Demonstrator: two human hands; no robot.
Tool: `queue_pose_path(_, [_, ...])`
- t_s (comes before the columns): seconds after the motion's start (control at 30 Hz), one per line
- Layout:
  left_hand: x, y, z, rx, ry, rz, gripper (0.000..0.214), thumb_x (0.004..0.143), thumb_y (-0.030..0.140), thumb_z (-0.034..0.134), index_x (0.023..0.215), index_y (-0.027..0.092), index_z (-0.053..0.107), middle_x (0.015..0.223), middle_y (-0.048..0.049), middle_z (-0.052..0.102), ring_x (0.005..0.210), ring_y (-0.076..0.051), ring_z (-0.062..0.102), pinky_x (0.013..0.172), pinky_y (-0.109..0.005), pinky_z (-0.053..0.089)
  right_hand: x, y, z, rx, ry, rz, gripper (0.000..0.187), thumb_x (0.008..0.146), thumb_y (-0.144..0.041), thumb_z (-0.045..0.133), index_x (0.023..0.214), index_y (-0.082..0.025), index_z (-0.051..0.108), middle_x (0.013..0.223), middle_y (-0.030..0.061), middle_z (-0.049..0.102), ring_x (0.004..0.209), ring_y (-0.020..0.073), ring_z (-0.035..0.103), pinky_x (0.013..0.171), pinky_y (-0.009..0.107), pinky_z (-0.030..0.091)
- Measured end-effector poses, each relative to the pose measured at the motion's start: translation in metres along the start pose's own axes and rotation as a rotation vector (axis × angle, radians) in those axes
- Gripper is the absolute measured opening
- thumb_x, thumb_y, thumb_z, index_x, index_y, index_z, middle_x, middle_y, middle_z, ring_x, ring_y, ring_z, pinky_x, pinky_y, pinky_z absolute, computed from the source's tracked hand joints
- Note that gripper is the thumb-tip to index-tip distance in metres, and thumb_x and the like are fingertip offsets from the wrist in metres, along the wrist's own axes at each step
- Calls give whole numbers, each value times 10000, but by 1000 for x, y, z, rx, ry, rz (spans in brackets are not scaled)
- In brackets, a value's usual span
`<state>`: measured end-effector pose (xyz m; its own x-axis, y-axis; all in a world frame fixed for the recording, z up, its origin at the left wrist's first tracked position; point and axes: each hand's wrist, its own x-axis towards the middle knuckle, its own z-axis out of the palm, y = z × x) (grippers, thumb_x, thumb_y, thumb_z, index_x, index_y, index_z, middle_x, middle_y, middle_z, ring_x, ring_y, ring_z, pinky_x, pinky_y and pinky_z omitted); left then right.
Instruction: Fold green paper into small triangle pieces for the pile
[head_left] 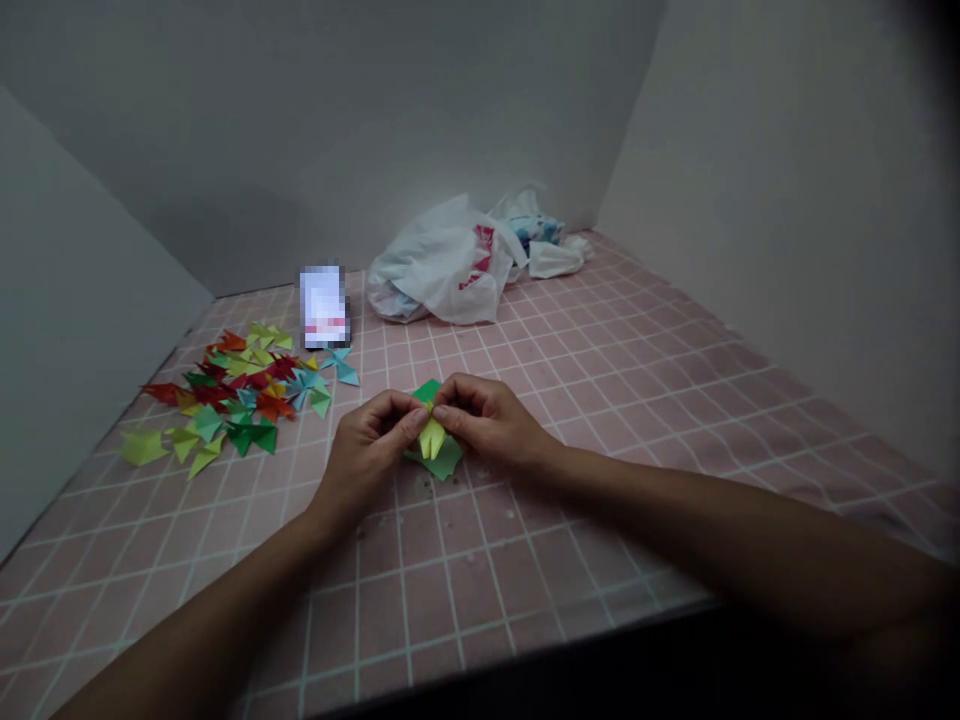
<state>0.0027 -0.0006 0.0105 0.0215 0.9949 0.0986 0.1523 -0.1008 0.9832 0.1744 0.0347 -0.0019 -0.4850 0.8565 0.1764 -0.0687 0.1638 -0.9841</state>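
Many pieces look done: a spread of folded paper shapes (279, 370) in red, orange, yellow, green and blue lies beyond and to the left of the left hand (373, 428), well apart from it. One in work: a yellow paper piece (432, 438), between the two hands and just above the cloth or resting on the sheets there, cannot tell which. Already folded narrow, two slim points towards the wearer; not opened out like those in the spread, so some shaping seems left, by my judgement. Green paper (428, 390) shows beyond the fingertips, paler green paper (445, 462) on the near side, both behind or under the yellow; whether either is part-folded, cannot tell

Left hand: thumb and forefinger closed in a pinch at the far end of the yellow piece, other fingers curled in. Right hand (491, 422): likewise pinching that same end from its own side, fingertips close to the left's, almost no gap between. Beneath both, the pink checked tablecloth (525, 560)
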Motion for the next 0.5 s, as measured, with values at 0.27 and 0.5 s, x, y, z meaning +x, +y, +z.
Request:
queue_pose_path(0.27, [-2,2,0,-26,-26,-14,187,828,346,703,787,165,675,671,22,600,601,-96,537,560,-197,452,1,0,0,5,-10,10,147,845,-294,622,776,-182,556,640,-39,496,605,107,433,549,237,327])
queue_pose_path(0.5, [0,7,1,84,8,24,202,788,349,700,733,160,659,666,15,591,608,-109,518,552,-214,427,-1,-2,0,25,-24,32,155,834,-307,633,779,-181,561,641,-43,499,594,102,429,543,234,323])
